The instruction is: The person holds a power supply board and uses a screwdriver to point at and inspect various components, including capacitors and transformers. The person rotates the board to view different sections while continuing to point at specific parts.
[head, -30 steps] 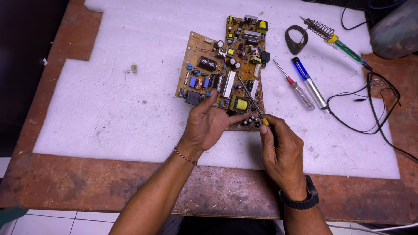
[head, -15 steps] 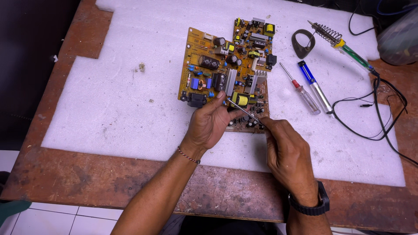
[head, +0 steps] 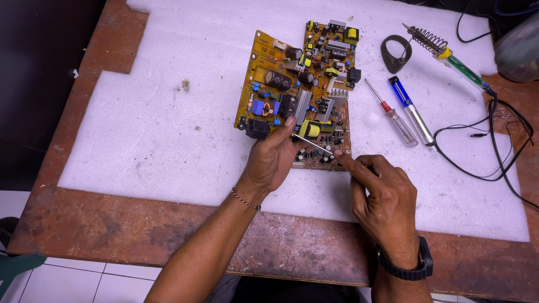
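Wooden and worn, the brown table (head: 112, 224) fills the view, and a sheet of white foam (head: 168, 112) covers most of its top. On the foam, a little toward 1 o'clock from the middle, lies a yellow-brown circuit board (head: 297, 95) crowded with parts; it lies flat, with its long side running from 12 to 6 o'clock. At 3 o'clock from the board, a black cable (head: 494, 151) curls over the foam and the table edge. A soldering iron (head: 449, 59) with a green handle rests in a coiled wire stand toward 2 o'clock, and a small black loop-shaped holder (head: 396, 53) is just beside it on the foam. Between the board and the cable lie a blue and silver desoldering pump (head: 411, 109) and a screwdriver (head: 393, 115) with a clear and red handle, side by side, near each other. The left hand (head: 272, 163) rests on the 6 o'clock end of the board, its fingers curled lightly over the edge and pressing there. The right hand (head: 382, 196) is at 5 o'clock from the board, its fingers pinched around a thin metal tool (head: 313, 144), whose tip lies across the lower parts of the board next to the left thumb. A black watch (head: 407, 269) is on the right wrist, and a thin bracelet (head: 246, 199) on the left.
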